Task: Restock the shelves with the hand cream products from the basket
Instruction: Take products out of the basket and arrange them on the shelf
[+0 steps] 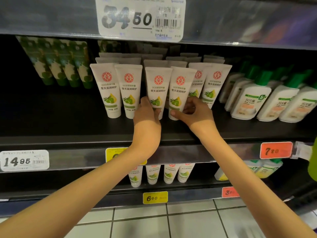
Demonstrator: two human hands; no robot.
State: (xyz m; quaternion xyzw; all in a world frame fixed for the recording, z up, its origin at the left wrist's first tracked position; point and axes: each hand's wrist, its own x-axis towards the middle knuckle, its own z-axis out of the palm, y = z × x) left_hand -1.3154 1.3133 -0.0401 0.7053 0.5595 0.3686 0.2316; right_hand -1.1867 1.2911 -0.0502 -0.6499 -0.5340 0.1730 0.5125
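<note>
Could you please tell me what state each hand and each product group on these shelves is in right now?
left hand: gripping a white tube, upright.
right hand: gripping the neighbouring tube, upright.
front-row tubes: standing cap down, in a row.
green-capped lotion bottles: leaning back, capped.
green patterned tubes: standing, far left.
lower-shelf tubes: standing in a row.

Hand cream tubes (158, 90) stand in rows on the middle shelf (68, 127), cap down. Lotion bottles (252, 102) lie to their right, more tubes (60, 66) behind to their left. Further tubes (161, 174) stand on the shelf below.
</note>
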